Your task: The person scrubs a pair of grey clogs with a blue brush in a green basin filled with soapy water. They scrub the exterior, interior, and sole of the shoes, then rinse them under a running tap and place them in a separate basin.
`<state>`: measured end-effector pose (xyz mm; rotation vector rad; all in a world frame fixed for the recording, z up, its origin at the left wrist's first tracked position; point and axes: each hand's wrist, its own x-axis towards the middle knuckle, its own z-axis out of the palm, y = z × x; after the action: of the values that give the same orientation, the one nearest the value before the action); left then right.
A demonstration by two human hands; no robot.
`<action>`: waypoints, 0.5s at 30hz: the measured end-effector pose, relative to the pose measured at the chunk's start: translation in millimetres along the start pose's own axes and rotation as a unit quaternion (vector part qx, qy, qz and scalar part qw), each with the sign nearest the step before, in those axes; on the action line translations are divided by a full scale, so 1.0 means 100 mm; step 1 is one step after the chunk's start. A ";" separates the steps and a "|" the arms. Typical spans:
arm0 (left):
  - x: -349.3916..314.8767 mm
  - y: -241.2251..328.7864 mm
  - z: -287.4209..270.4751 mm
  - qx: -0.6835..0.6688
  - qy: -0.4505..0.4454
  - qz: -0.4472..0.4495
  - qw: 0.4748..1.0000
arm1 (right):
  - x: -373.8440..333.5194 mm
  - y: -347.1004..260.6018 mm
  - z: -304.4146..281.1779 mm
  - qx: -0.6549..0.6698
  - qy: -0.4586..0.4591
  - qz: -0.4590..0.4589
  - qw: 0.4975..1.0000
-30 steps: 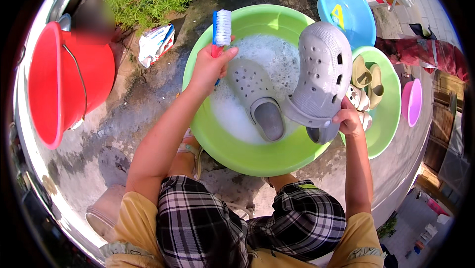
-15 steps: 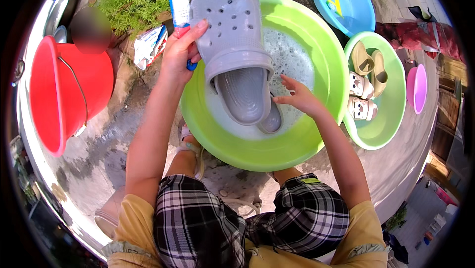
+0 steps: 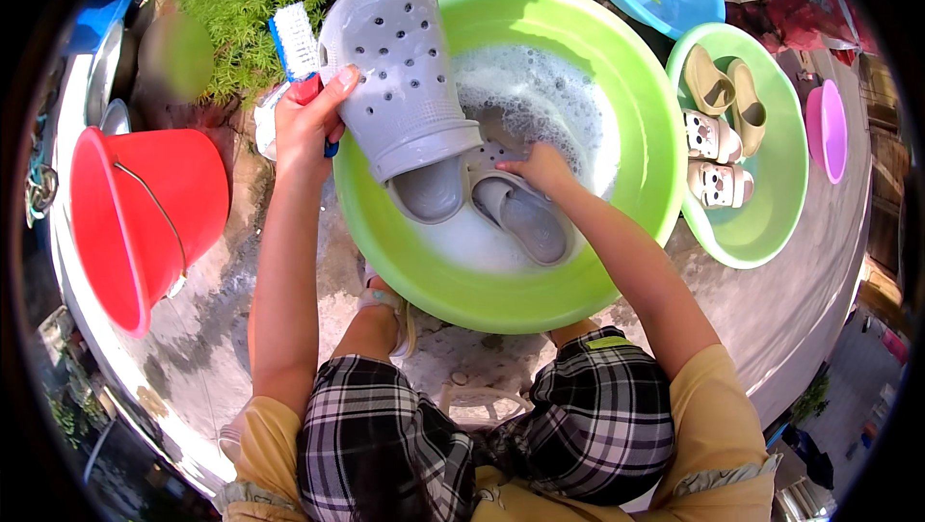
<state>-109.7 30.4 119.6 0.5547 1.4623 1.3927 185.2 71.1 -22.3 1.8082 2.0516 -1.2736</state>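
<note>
A wet light-grey clog with round holes in its upper leans over the left side of a big lime-green basin. My left hand is closed on the clog's edge, with a scrub brush also in its grip. The brush has white bristles and a red and blue handle. Inside the basin a second grey clog lies partly in cloudy, soapy water. My right hand grips this clog near its strap; some of its fingers are hidden behind the clog.
To the left stands a red bucket with a wire handle. A light-green basin on the right holds olive clogs and white slippers. Farther off are a blue basin and a pink one. Green plants grow at the far left.
My right hand has come down into the basin onto the second clog, which now shows more fully. In my left hand the first clog and brush have shifted left.
</note>
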 end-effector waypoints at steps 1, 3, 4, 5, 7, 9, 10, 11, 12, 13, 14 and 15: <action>-0.01 -0.02 0.02 0.013 -0.005 0.001 1.000 | -0.03 0.00 -0.15 -0.026 0.008 0.045 0.999; -0.04 -0.04 0.06 0.044 -0.013 -0.019 0.999 | 0.01 0.22 -0.24 -0.053 0.108 0.066 0.991; -0.06 -0.06 0.12 0.062 -0.014 -0.026 0.998 | 0.04 0.29 -0.29 -0.060 0.122 0.087 0.987; -0.08 -0.09 0.16 0.080 -0.015 -0.032 0.996 | 0.05 0.36 -0.31 -0.067 0.136 0.109 0.982; -0.11 -0.20 0.20 0.100 -0.014 -0.031 0.994 | -0.02 0.36 -0.25 -0.075 0.117 0.114 0.984; -0.13 -0.24 0.20 0.112 -0.031 -0.053 0.992 | -0.09 0.24 -0.13 -0.077 0.114 0.106 0.985; -0.15 -0.23 0.22 0.116 -0.031 -0.055 0.991 | -0.10 0.22 -0.02 -0.077 0.122 0.099 0.984; -0.16 -0.21 0.29 0.118 -0.036 -0.055 0.991 | -0.08 0.27 0.03 -0.077 0.135 0.094 0.983; -0.17 -0.20 0.35 0.120 -0.040 -0.055 0.990 | 0.08 0.53 0.08 -0.086 0.148 0.119 0.978; -0.17 -0.20 0.33 0.128 -0.035 -0.056 0.990 | 0.18 0.58 0.01 -0.089 0.135 0.095 0.982; -0.19 -0.19 0.31 0.135 -0.033 -0.060 0.988 | 0.20 0.58 -0.10 -0.093 0.123 0.074 0.985; -0.20 -0.19 0.29 0.142 -0.031 -0.063 0.987 | 0.23 0.56 -0.16 -0.098 0.111 0.053 0.988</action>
<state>-70.9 22.2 113.3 0.6658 1.6286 1.0664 234.5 94.5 -53.6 2.0109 2.0699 -0.8455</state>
